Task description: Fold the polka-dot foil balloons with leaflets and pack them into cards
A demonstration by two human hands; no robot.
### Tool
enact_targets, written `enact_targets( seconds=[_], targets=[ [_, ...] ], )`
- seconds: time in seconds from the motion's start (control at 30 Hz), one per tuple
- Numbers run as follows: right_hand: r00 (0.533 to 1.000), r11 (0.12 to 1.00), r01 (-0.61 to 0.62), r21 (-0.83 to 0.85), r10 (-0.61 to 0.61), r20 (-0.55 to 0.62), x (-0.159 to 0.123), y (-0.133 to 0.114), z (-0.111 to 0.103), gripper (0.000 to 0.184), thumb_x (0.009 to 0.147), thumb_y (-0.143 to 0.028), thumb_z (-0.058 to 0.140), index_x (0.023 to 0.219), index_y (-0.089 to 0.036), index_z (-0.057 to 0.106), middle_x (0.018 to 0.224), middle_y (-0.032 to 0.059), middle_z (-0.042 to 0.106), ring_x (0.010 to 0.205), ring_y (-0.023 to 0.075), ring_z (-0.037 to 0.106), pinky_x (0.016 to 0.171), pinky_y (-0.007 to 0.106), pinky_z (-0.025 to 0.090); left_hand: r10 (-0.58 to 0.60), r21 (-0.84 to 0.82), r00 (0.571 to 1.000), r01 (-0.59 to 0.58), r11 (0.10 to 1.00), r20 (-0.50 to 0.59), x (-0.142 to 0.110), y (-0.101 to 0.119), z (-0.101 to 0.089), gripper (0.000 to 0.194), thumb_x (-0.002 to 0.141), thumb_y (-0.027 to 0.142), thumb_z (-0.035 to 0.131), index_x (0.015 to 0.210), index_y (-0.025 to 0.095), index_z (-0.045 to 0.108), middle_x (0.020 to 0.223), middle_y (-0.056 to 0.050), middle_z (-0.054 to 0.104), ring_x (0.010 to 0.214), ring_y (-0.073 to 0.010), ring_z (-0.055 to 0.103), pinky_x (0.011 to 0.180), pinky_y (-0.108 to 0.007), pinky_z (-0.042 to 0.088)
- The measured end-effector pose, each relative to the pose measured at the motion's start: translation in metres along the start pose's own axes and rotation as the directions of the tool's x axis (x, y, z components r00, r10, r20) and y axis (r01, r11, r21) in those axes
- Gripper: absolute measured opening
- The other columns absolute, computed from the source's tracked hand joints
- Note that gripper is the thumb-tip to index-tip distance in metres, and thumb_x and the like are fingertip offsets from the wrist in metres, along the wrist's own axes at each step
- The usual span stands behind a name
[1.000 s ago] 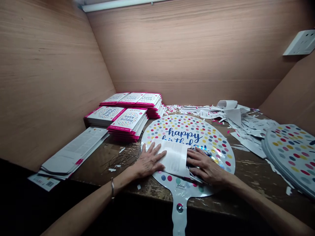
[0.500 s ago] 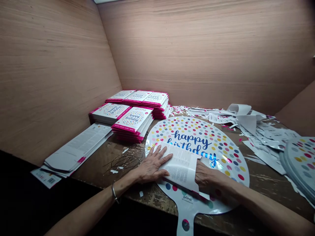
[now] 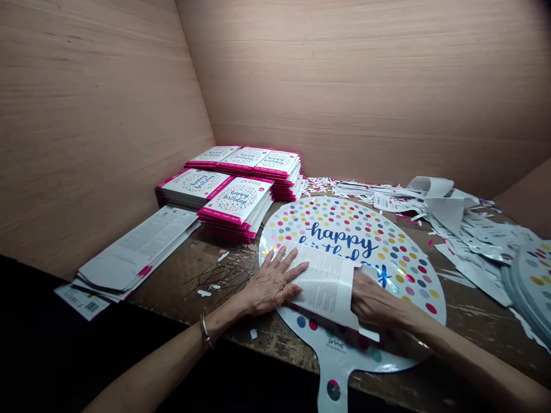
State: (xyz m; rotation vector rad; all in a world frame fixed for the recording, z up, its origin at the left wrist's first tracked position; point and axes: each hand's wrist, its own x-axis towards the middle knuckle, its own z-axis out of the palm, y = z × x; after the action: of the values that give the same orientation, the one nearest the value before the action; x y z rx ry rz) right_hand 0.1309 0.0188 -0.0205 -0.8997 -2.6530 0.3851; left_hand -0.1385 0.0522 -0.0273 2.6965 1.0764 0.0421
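A white printed paper envelope [image 3: 323,289] lies slantwise across a flat foil balloon [image 3: 407,244] with coloured dots and blue "happy birthday" lettering. My left hand [image 3: 275,282] presses flat on the envelope's left part, fingers spread. At the envelope's right end, a flap stands out toward me at the lower corner. My right hand [image 3: 373,299] reaches into that end; its fingers are hidden inside, so whether they grip anything does not show. The balloon's tail hangs over the table's front edge.
Stacks of finished-looking pink-and-white packets [image 3: 236,201] stand at the back left, with a pile of flat envelopes [image 3: 142,246] before them. Paper strips and scraps [image 3: 460,223] litter the back right. More dotted balloons [image 3: 536,281] are piled at the right. Wooden panels [image 3: 344,86] enclose the table.
My right hand has slid from the envelope's right end into its opening, and the folded foil that showed there is out of sight. My left hand stays flat on the envelope. The view has shifted.
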Motion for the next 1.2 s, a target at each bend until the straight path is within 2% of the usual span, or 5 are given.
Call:
enact_targets(
  seconds=[0.2,0.37,0.7,0.9,1.2],
  targets=[
    [0.935,0.96,-0.26,-0.102,0.223,-0.277,-0.079,-0.005,-0.017,0.032,0.089,-0.021,0.04,0.116,-0.023,0.056,0.119,0.01,0.057,0.108,0.0241,0.054,0.088,0.04,0.048,0.016,0.12,1.0,-0.015,0.993,-0.01,0.008,0.02,-0.011,0.054,0.089,0.058,0.028,0.134,0.03,0.038,0.147,-0.011,0.023,0.134,-0.0377,0.012,0.102,-0.062,0.007],
    [0.909,0.956,-0.289,-0.047,0.259,-0.326,-0.067,-0.028,-0.013,0.028,0.091,-0.018,0.038,0.11,-0.02,0.058,0.108,0.0103,0.06,0.095,0.0199,0.058,0.078,0.033,0.051,0.227,0.19,0.966,-0.201,0.961,-0.127,0.038,0.065,0.001,0.067,0.087,0.062,0.025,0.134,0.016,0.037,0.146,-0.015,0.024,0.136,-0.0336,0.008,0.106,-0.057,0.002],
    [0.927,0.931,-0.312,-0.19,0.254,-0.277,-0.056,-0.019,0.013,0.03,0.092,-0.018,0.035,0.084,-0.017,0.064,0.085,0.0095,0.059,0.079,0.0188,0.053,0.067,0.031,0.047,0.265,0.155,0.963,-0.254,0.955,-0.049,0.053,0.079,0.027,0.074,0.087,0.064,0.018,0.137,0.01,0.028,0.146,-0.017,0.023,0.137,-0.0299,0.009,0.106,-0.055,0.004],
    [0.968,0.858,-0.249,-0.45,0.235,-0.088,-0.045,-0.025,0.009,0.017,0.079,-0.005,0.047,0.073,-0.014,0.059,0.076,0.0087,0.058,0.071,0.0198,0.05,0.061,0.03,0.044,0.273,0.155,0.958,-0.257,0.954,-0.09,0.052,0.081,0.028,0.075,0.087,0.063,0.018,0.137,0.008,0.029,0.145,-0.019,0.024,0.136,-0.031,0.01,0.106,-0.055,0.004],
    [0.972,0.693,-0.045,-0.719,0.197,0.129,-0.04,-0.031,0.014,0.031,0.077,0.001,0.035,0.083,-0.015,0.06,0.076,0.0099,0.058,0.07,0.0222,0.053,0.06,0.034,0.043,0.276,0.138,0.957,-0.262,0.955,-0.09,0.05,0.08,0.028,0.066,0.09,0.055,0.021,0.136,0.008,0.031,0.144,-0.018,0.026,0.136,-0.0316,0.012,0.106,-0.055,0.004]
  ],
)
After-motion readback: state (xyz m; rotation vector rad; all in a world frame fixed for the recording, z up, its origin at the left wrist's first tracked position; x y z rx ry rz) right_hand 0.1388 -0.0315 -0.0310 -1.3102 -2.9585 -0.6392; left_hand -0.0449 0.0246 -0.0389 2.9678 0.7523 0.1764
